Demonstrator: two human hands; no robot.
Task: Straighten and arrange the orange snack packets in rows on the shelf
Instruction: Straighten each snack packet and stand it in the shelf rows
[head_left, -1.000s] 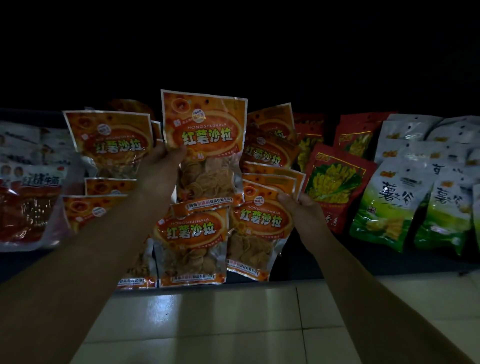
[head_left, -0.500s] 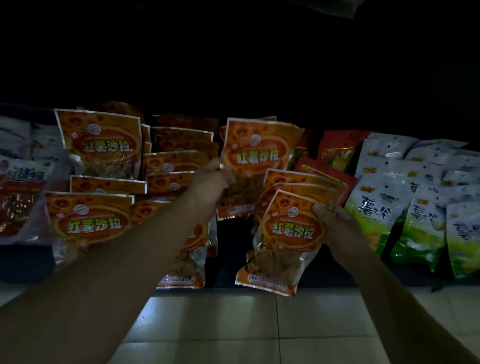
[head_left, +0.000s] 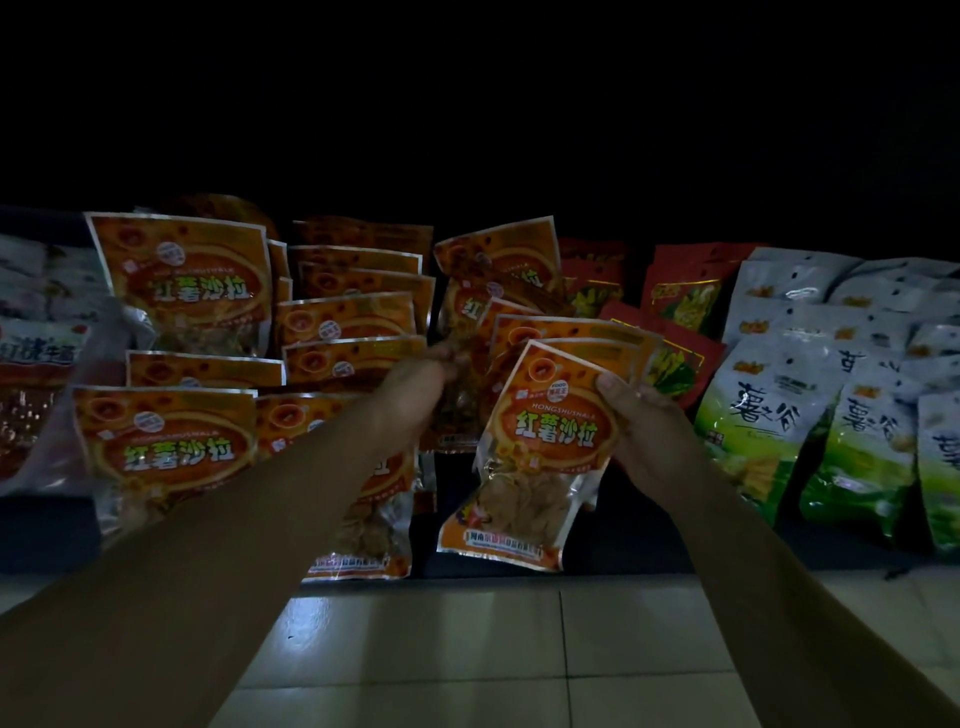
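Several orange snack packets stand in rough rows on a dark low shelf. My right hand grips the right edge of a small fan of orange packets, the front one tilted and lifted off the shelf. My left hand pinches another orange packet just left of that fan, in the gap between two rows. A large packet leans upright at the back left, and a second stands in front of it. A middle stack lies overlapped, partly hidden by my left forearm.
Red packets with yellow pictures sit right of the orange ones. White and green packets fill the far right. Red and white packs lie at the far left. Pale floor tiles run below the shelf edge. The upper half is dark.
My left hand carried its raised orange packet from the middle to the right and lowered it behind the fan. My right hand lifted its fan of packets and tilted it.
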